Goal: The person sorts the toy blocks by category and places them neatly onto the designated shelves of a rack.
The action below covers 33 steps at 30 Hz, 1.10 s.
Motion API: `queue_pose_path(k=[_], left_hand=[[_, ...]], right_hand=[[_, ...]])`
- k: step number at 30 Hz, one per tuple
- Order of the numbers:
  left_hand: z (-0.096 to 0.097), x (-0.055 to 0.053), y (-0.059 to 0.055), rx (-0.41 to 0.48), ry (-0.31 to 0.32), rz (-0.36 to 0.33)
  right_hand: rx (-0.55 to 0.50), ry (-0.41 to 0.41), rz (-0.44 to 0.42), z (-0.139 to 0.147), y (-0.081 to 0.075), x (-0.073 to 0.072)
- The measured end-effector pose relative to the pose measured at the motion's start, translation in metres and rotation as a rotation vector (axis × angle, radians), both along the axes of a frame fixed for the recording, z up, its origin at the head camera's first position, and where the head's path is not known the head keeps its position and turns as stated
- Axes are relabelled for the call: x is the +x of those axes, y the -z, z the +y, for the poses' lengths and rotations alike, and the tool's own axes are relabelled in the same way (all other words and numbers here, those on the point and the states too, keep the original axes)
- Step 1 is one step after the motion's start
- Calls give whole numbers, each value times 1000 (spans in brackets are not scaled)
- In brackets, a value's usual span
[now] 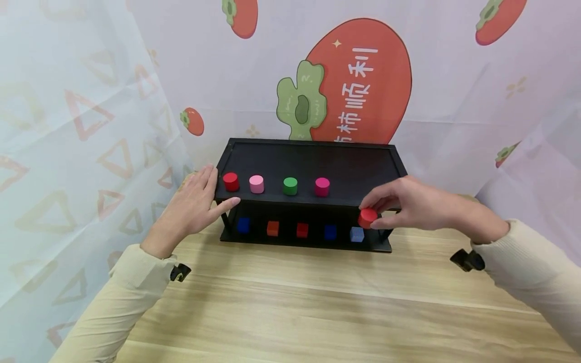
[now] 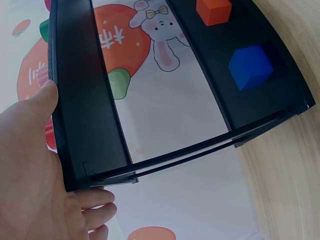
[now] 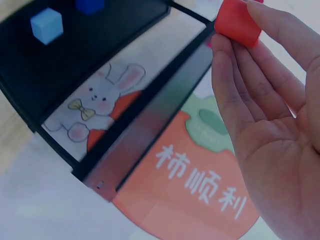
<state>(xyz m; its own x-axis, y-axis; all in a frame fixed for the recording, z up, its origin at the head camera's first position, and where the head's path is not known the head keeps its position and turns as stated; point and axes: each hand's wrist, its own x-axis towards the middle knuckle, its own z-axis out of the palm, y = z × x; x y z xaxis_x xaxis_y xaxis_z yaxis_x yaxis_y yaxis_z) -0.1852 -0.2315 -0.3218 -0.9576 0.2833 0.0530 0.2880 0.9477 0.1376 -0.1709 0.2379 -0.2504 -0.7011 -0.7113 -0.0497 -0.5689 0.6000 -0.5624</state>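
In the head view, my right hand pinches a red cylinder block between thumb and fingers. The block is at the front right edge of a black two-tier shelf; the right wrist view shows the same red cylinder at the fingertips. My left hand rests against the shelf's left end, its fingers extended and the thumb at the front edge. Along the top tier stand a red cylinder, a pink one, a green one and a magenta one.
On the lower tier sit a blue cube, an orange cube, a red cube, a dark blue cube and a light blue cube. A wooden table lies in front; printed cloth hangs behind.
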Motion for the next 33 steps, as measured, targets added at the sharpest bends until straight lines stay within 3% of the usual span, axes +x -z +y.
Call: queue_pose_path(k=[6, 15, 33], left_hand=[[1, 0, 2, 7, -7, -14], [2, -1, 3, 1, -8, -21], [0, 0, 1, 26, -12, -25]], right_hand=[[-22, 43, 27, -2, -3, -20], [37, 115, 63, -5, -1, -48], [79, 150, 66, -17, 2, -60]])
